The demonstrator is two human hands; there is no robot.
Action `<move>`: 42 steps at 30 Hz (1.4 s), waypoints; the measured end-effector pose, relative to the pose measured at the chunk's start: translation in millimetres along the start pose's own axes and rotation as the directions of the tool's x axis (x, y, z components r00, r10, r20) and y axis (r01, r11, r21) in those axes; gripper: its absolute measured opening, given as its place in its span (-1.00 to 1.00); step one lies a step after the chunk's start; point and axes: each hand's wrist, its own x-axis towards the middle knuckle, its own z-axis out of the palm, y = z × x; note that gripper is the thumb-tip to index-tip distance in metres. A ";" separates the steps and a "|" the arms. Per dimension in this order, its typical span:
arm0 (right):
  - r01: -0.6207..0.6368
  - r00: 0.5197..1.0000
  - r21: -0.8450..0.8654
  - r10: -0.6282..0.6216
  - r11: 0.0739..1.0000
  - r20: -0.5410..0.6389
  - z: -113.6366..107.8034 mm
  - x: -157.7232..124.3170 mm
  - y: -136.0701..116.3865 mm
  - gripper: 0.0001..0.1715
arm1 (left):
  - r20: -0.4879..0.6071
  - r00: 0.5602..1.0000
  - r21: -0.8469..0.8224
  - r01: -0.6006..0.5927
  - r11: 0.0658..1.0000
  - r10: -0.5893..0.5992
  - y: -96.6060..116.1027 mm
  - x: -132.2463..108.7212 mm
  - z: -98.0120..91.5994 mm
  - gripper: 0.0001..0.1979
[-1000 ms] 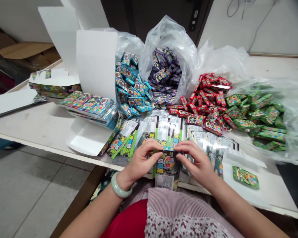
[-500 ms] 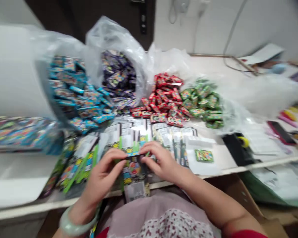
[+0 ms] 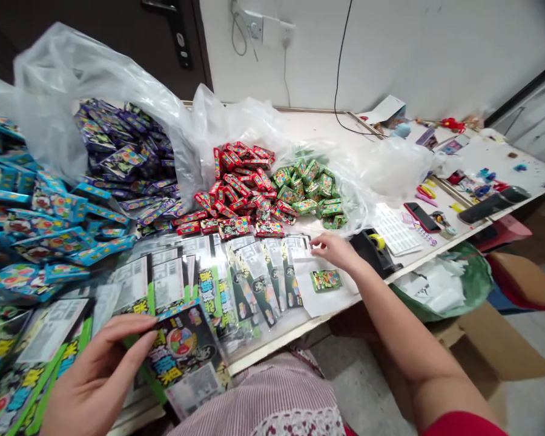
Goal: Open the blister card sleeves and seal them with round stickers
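Observation:
My left hand pinches the top left edge of a black printed packaging bag between thumb and fingers. A blue strip shows along the bag's top edge; whether it is a small packet inside I cannot tell. My right hand hovers over the top of a white sheet, fingers slightly apart and curled, with nothing visible between them. Below it, a single green candy packet lies on that sheet. Just beyond the fingers is a heap of green packets. More printed bags lie fanned out between my hands.
Heaps of red packets, purple packets and blue packets spill from clear plastic bags. To the right are a black tape dispenser, a phone and a green-lined bin below the table edge.
My right hand has let go of the black bag and moved right, over the white sheet. My left hand keeps hold of the bag. The view has turned right.

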 end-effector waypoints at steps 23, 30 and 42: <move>0.227 0.826 0.636 -0.492 0.738 0.275 14.4 -20.1 -168.4 -0.84 | 0.009 0.998 -0.140 -0.065 0.988 0.067 10.7 -0.5 14.6 -0.95; 0.344 0.645 0.520 -0.599 0.782 0.475 70.1 -15.2 -241.8 -0.88 | 0.017 1.000 -0.212 -0.009 0.977 0.013 11.6 -3.8 14.2 -0.96; 0.241 0.636 0.506 -0.528 0.829 0.563 91.1 -0.6 -240.9 -0.84 | 0.022 1.000 -0.276 -0.001 0.961 0.008 7.2 -1.5 18.3 -0.89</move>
